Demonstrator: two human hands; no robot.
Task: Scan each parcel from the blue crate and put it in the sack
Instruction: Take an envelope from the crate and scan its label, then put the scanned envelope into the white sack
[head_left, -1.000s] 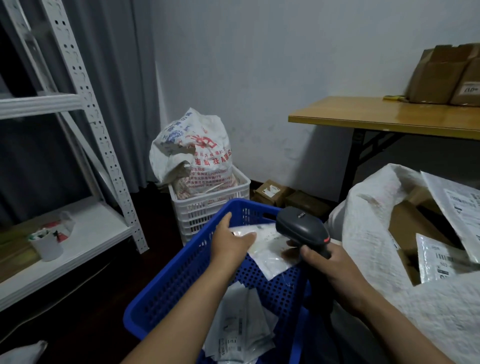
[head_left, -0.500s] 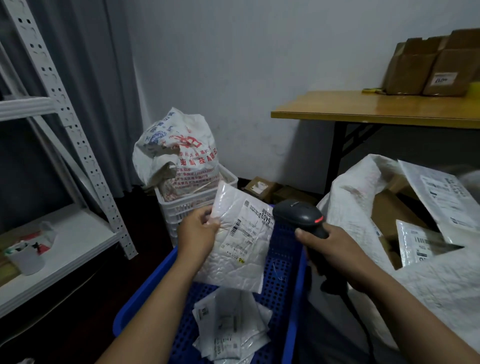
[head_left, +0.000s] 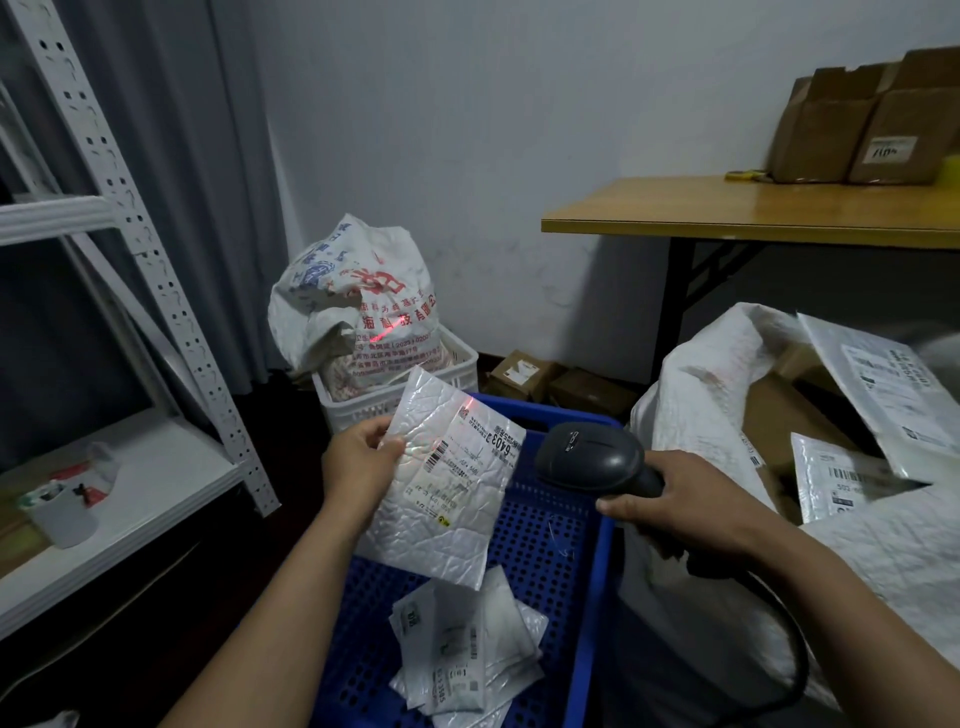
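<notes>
Parcel (head_left: 441, 483) mid-scan above the blue crate (head_left: 550, 540), left hand (head_left: 358, 462) clamped on its edge, right hand (head_left: 680, 506) wrapped round the scanner (head_left: 592, 457). Sack (head_left: 696, 395) already holds several; a few more parcels (head_left: 462, 660) wait in the crate.

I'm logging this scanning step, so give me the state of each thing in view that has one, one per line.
White padded mailer parcel: held up by the left hand, label facing the scanner, red beam across it.
Dark grey handheld barcode scanner: gripped in the right hand, beam on.
Blue perforated plastic crate: holds more parcels.
White woven sack: open, parcels inside.
</notes>
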